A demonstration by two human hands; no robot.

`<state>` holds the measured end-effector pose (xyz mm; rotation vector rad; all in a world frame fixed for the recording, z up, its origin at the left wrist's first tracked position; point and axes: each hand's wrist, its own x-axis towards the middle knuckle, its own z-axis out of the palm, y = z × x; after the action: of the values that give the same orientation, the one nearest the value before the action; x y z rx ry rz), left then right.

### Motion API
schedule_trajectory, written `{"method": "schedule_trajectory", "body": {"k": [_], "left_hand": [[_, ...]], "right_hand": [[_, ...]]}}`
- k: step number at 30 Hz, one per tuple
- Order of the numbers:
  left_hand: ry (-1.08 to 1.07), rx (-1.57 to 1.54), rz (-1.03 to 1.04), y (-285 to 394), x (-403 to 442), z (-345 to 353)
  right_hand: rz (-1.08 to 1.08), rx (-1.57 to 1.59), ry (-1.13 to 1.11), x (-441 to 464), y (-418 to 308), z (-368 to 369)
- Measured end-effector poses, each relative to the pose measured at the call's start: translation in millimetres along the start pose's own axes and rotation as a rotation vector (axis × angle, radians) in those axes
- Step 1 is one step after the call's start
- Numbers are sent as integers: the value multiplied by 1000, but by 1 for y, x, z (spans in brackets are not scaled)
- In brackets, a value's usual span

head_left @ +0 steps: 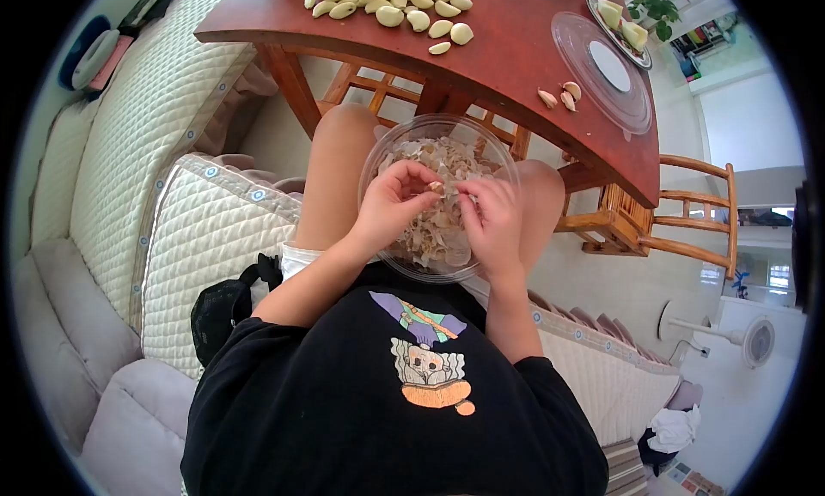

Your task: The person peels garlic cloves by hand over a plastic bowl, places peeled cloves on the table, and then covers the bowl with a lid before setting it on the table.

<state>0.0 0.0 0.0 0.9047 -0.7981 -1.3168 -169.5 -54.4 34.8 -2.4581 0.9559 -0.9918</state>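
Over a clear plastic bowl [371, 165] on my lap, both hands are close together. My left hand [397, 200] pinches a small garlic clove [436, 187] between thumb and fingers. Right beside the clove is my right hand [492, 219], its thumb and fingertips pressed together; what lies between them is too small to make out. Papery garlic skins [430, 234] fill much of the bowl beneath my fingers.
Many peeled garlic cloves [389, 16] lie on the red-brown table [507, 54] ahead. Several unpeeled cloves [568, 101] sit near its right edge, by a clear plastic lid [608, 66] and a plate [643, 58]. A wooden chair [687, 206] stands to the right.
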Motion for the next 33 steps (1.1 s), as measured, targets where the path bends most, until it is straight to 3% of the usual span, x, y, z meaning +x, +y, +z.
{"method": "schedule_trajectory", "body": {"k": [5, 26, 33], "left_hand": [[-73, -25, -17, 5, -1, 5], [-55, 50, -50, 6, -3, 6], [-24, -161, -141, 6, -3, 8]], "right_hand": [[24, 238, 89, 7, -14, 3], [17, 263, 67, 2, -11, 11], [-74, 260, 64, 3, -12, 8]]}}
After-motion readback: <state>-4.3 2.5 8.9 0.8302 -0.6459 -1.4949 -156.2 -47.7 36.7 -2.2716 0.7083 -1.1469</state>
